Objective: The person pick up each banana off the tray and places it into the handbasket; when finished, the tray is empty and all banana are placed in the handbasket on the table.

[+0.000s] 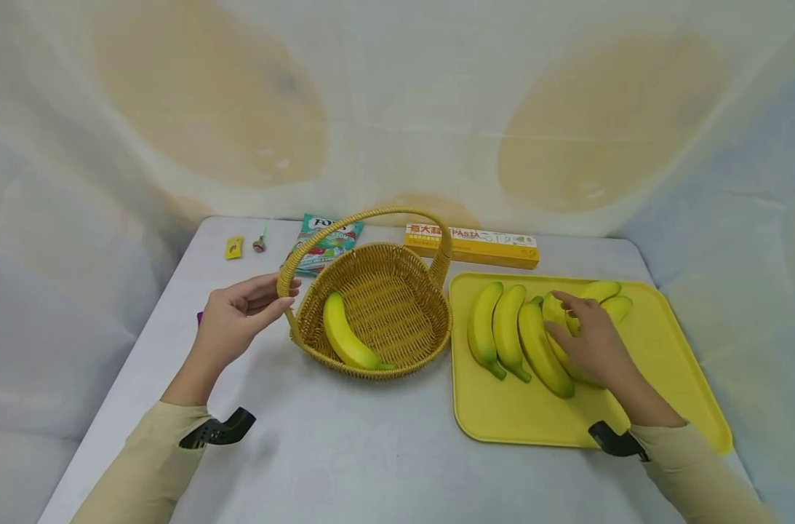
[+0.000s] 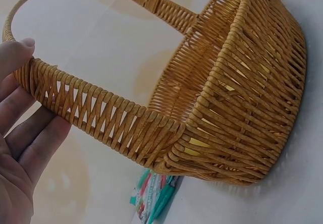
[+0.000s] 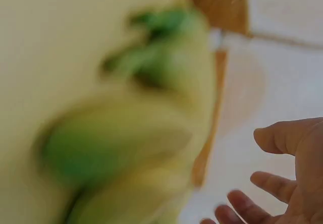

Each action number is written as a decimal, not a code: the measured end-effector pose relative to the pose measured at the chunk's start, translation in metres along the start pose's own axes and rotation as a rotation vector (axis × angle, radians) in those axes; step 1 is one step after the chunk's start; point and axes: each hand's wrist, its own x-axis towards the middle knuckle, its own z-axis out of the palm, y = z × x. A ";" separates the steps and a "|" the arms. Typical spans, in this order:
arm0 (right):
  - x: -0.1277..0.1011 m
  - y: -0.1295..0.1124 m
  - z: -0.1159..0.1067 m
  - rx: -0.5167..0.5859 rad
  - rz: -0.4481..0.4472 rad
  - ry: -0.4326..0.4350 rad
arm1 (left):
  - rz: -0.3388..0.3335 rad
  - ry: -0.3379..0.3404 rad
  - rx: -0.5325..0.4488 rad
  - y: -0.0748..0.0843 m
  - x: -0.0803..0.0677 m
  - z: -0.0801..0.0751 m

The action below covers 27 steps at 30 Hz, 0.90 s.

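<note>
My left hand (image 1: 230,316) pinches the handle of a woven wicker basket (image 1: 400,306), thumb on one side and fingers on the other; the left wrist view shows this grip close up. One banana (image 1: 345,335) lies inside the basket, along its left side. To the right, several bananas (image 1: 482,327) lie side by side on a yellow tray (image 1: 672,364). Over the right part of these bananas is my right hand (image 1: 590,338), hiding some of them. In the right wrist view its fingers are spread apart and hold nothing, while the bananas (image 3: 116,143) appear blurred.
Behind the basket lie a teal candy bag (image 1: 350,236) and a yellow pasta box (image 1: 495,253). A small yellow packet (image 1: 234,247) and a lollipop (image 1: 260,244) lie at the back left. Something purple (image 1: 199,317) shows beside the left hand. Printed fabric surrounds the table.
</note>
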 end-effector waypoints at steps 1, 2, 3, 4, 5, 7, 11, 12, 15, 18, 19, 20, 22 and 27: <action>0.000 0.011 -0.002 -0.022 0.023 0.014 | -0.001 0.000 0.001 0.000 -0.001 0.000; 0.000 0.021 -0.004 -0.044 0.051 0.027 | -0.001 0.001 0.002 0.000 -0.001 0.000; -0.001 0.031 -0.006 -0.062 0.084 0.033 | 0.000 0.001 0.003 0.000 -0.002 -0.001; -0.001 0.040 -0.008 -0.081 0.118 0.031 | 0.000 0.001 0.003 0.000 -0.003 -0.001; -0.002 0.049 -0.009 -0.094 0.147 0.023 | 0.001 0.000 0.007 -0.001 -0.003 -0.001; -0.004 0.063 -0.012 -0.109 0.210 -0.016 | 0.001 0.001 0.006 -0.001 -0.004 -0.001; -0.008 0.080 -0.017 -0.122 0.270 -0.105 | 0.011 -0.003 -0.006 -0.001 -0.002 0.000; -0.008 0.082 -0.018 -0.122 0.279 -0.122 | 0.014 -0.003 -0.011 -0.001 -0.002 0.001; -0.008 0.085 -0.020 -0.127 0.280 -0.127 | 0.023 -0.005 -0.021 0.000 -0.001 0.001; -0.009 0.084 -0.021 -0.118 0.267 -0.095 | 0.020 -0.004 -0.014 0.000 0.000 0.001; -0.009 0.083 -0.022 -0.115 0.257 -0.081 | 0.017 -0.004 -0.009 0.000 0.000 0.001; -0.009 0.081 -0.022 -0.113 0.245 -0.066 | 0.015 -0.003 -0.003 0.000 -0.001 0.001; -0.010 0.075 -0.024 -0.104 0.215 -0.045 | 0.009 -0.003 0.007 0.000 -0.001 0.000; -0.016 0.053 -0.025 -0.096 0.103 -0.004 | 0.006 0.003 0.015 0.000 -0.001 0.000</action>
